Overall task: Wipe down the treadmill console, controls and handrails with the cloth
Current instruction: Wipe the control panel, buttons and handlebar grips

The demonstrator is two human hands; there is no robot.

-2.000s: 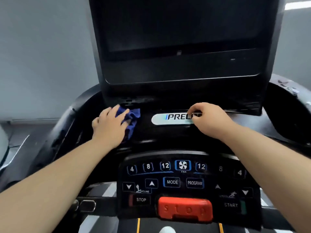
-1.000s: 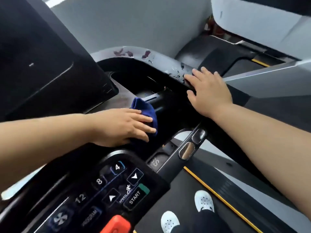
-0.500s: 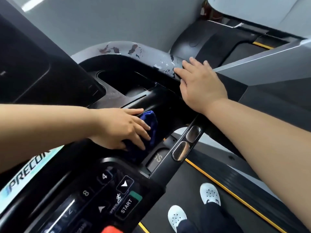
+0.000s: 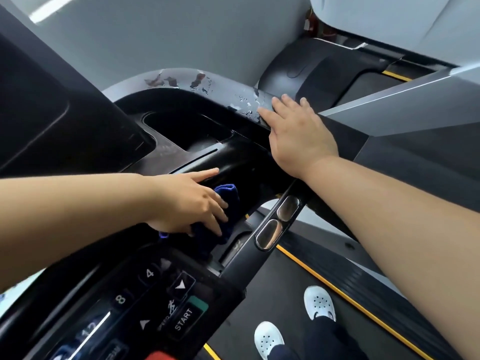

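A dark blue cloth point(image 4: 227, 201) lies bunched on the black treadmill console point(image 4: 233, 157), just right of the control panel point(image 4: 155, 302). My left hand point(image 4: 187, 201) presses down on the cloth with spread fingers, the index finger stretched out along the console's glossy surface. My right hand point(image 4: 298, 131) rests flat, fingers straight, on the grey handrail point(image 4: 181, 79), whose paint is chipped and peeling. The cloth's lower part is hidden under my left palm.
A short grip bar with two metal sensor pads point(image 4: 278, 222) juts out below the cloth. A recessed cup tray point(image 4: 187, 126) sits behind it. The big dark screen point(image 4: 52, 100) fills the left. My white shoes point(image 4: 319, 302) stand on the belt point(image 4: 272, 294) below.
My left hand has slid the cloth from the console's left side to its right end and a little lower. My right hand moved from the logo strip onto the grey handrail.
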